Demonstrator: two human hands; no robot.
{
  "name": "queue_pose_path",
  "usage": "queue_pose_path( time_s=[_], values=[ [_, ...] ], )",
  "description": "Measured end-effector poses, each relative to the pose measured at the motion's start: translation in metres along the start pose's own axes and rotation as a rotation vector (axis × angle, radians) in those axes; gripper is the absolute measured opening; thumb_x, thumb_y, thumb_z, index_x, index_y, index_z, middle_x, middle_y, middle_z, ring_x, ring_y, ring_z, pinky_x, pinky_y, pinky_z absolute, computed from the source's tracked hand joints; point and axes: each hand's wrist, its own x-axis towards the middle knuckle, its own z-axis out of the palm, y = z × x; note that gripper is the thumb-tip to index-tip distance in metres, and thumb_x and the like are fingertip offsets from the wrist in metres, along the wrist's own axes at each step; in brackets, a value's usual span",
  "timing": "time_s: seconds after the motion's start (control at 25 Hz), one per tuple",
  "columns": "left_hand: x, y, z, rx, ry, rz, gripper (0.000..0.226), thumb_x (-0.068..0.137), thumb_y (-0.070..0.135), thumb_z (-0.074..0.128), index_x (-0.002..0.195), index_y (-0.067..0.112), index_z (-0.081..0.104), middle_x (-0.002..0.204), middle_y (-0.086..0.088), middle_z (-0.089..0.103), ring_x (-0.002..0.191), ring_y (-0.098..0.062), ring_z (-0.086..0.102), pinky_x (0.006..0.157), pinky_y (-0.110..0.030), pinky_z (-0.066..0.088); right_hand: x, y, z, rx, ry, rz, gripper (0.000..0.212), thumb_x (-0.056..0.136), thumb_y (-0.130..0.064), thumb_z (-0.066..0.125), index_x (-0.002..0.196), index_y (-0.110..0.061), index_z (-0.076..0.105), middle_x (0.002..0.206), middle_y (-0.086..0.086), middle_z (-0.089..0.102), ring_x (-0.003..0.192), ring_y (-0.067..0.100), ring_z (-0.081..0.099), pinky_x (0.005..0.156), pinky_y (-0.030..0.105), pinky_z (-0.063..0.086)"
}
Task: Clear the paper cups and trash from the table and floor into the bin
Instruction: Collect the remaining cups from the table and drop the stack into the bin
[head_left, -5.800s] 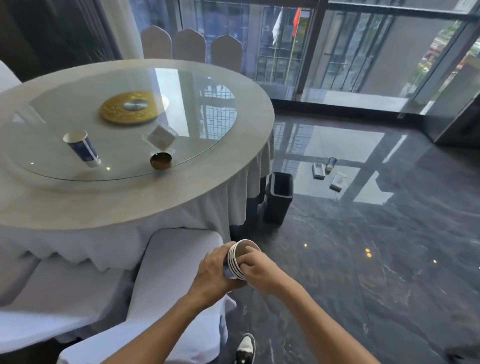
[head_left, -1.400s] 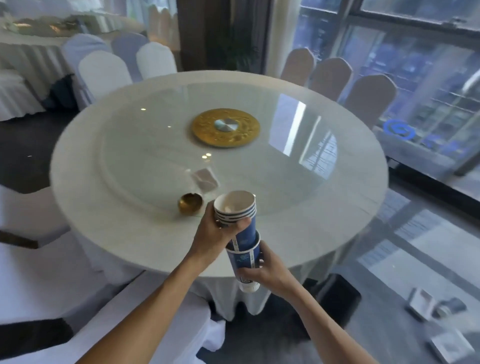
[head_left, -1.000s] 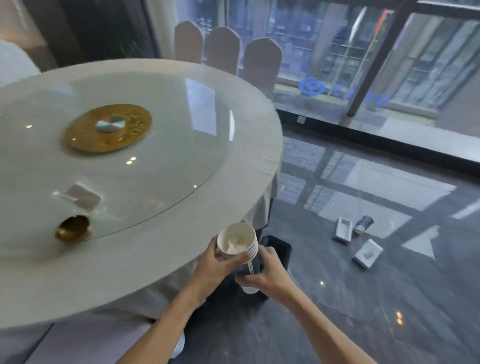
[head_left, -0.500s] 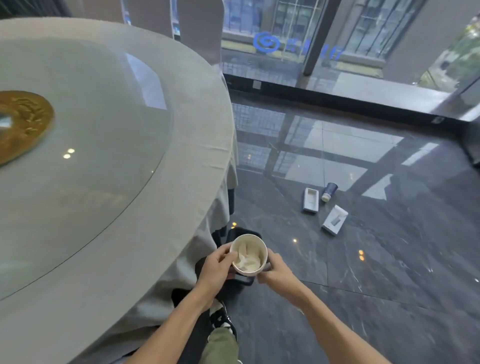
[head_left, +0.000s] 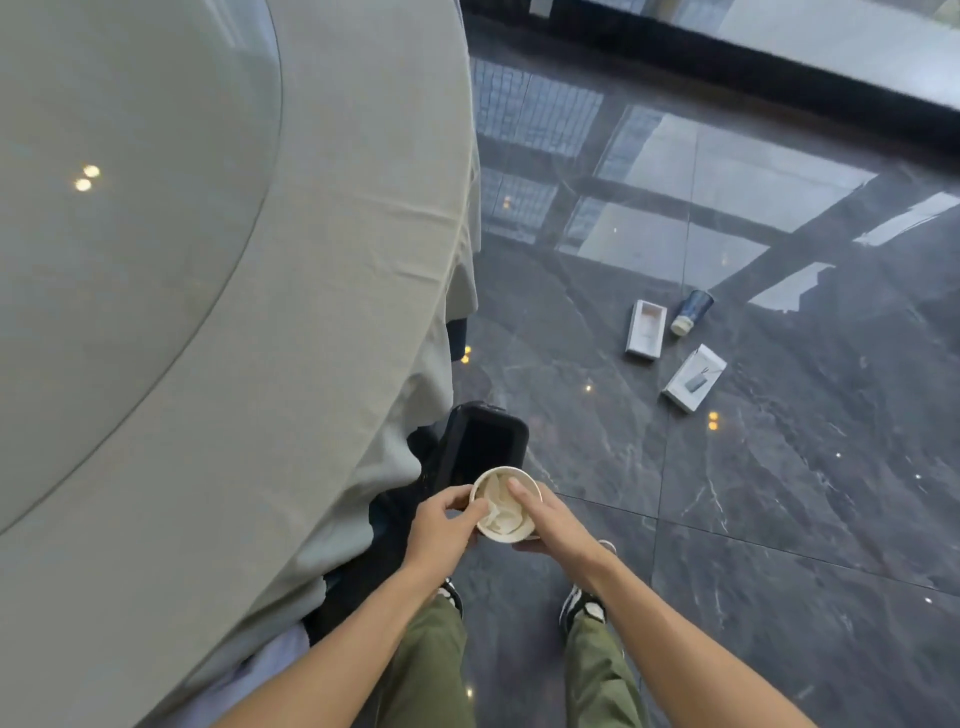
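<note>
Just above the black bin (head_left: 485, 449) beside the desk (head_left: 332, 312): both hands, left (head_left: 441, 525) and right (head_left: 550, 519), grip the paper cups (head_left: 505, 506), crumpled trash inside. Not yet dropped. On the floor, well apart: one cup (head_left: 691, 310), two boxes (head_left: 645, 328), (head_left: 693, 378) still uncollected.

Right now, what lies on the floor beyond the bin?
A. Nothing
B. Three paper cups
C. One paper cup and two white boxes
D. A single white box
C: a blue paper cup lies on its side beside an open white box, with a second white box nearby.
</note>
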Motion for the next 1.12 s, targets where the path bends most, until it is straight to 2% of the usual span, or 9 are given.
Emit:
queue_pose_path(
  time_s=[0.12,0.24,0.36,0.56,0.72,0.8,0.96,1.04,1.12],
  values=[
    [0.052,-0.031,0.012,0.008,0.062,-0.051,0.028,0.093,0.027,0.076,0.12,0.026,0.079,0.1,0.008,0.082,0.082,-0.002,0.075,0.068,-0.018,0.057,0.064,0.026,-0.014,-0.086,0.088,-0.011,0.02,0.104,-0.03,0.053,0.109,-0.034,0.071,0.109,0.0,0.075,0.086,0.005,0.072,0.061,0.018,0.057],
    [0.109,-0.071,0.026,0.011,0.13,-0.132,0.036,0.092,0.031,0.076,0.128,0.025,0.075,0.111,0.006,0.08,0.099,-0.013,0.075,0.092,-0.04,0.063,0.137,0.05,-0.022,-0.219,0.1,-0.005,0.029,0.1,-0.013,0.05,0.124,-0.012,0.067,0.116,0.012,0.071,0.091,0.017,0.071,0.064,0.029,0.062],
    [0.157,-0.108,0.035,0.039,0.18,-0.2,0.044,0.086,0.037,0.075,0.128,0.026,0.075,0.115,0.007,0.078,0.107,-0.019,0.074,0.097,-0.049,0.06,0.197,0.078,-0.025,-0.33,0.097,0.044,0.029,0.098,-0.015,0.051,0.124,-0.011,0.064,0.116,0.009,0.07,0.105,0.025,0.068,0.092,0.049,0.059],
    [0.211,-0.15,0.051,0.09,0.166,-0.318,0.019,0.091,0.027,0.07,0.108,0.023,0.078,0.102,-0.001,0.081,0.1,-0.03,0.077,0.092,-0.055,0.061,0.265,0.12,-0.025,-0.412,0.045,0.157,0.033,0.095,-0.022,0.053,0.127,-0.013,0.051,0.119,0.007,0.066,0.108,0.026,0.066,0.096,0.048,0.057],
    [0.229,-0.163,0.06,0.106,0.166,-0.372,0.019,0.093,0.019,0.067,0.111,0.016,0.075,0.104,-0.007,0.079,0.101,-0.028,0.075,0.093,-0.05,0.062,0.289,0.135,-0.016,-0.478,0.025,0.161,0.04,0.092,-0.021,0.051,0.13,-0.009,0.052,0.127,0.012,0.059,0.111,0.03,0.063,0.099,0.05,0.055],
    [0.234,-0.164,0.062,0.118,0.168,-0.392,0.02,0.093,0.023,0.07,0.11,0.012,0.072,0.103,-0.008,0.077,0.099,-0.028,0.073,0.084,-0.042,0.06,0.298,0.138,-0.012,-0.509,0.019,0.161,0.039,0.093,-0.022,0.051,0.128,-0.005,0.056,0.128,0.015,0.056,0.107,0.031,0.064,0.097,0.047,0.056],
    [0.233,-0.16,0.062,0.184,0.189,-0.441,0.017,0.094,0.022,0.063,0.078,0.017,0.059,0.078,-0.005,0.064,0.075,-0.025,0.062,0.066,-0.032,0.046,0.294,0.13,-0.014,-0.541,-0.015,0.167,0.032,0.094,-0.022,0.05,0.115,-0.001,0.063,0.11,0.016,0.066,0.095,0.028,0.063,0.083,0.043,0.05],
    [0.225,-0.152,0.062,0.219,0.168,-0.458,0.028,0.095,0.015,0.057,0.068,0.019,0.05,0.074,-0.007,0.055,0.075,-0.025,0.055,0.071,-0.033,0.043,0.28,0.124,-0.022,-0.518,-0.032,0.156,0.026,0.094,-0.019,0.049,0.101,-0.002,0.067,0.095,0.012,0.069,0.091,0.029,0.065,0.086,0.046,0.054],
    [0.21,-0.135,0.062,0.215,0.137,-0.465,0.028,0.098,0.01,0.053,0.074,0.023,0.057,0.088,-0.009,0.059,0.083,-0.026,0.057,0.077,-0.037,0.045,0.258,0.116,-0.035,-0.504,-0.039,0.143,0.029,0.092,-0.016,0.048,0.106,-0.002,0.069,0.1,0.014,0.074,0.096,0.031,0.068,0.091,0.048,0.057]
  ],
)
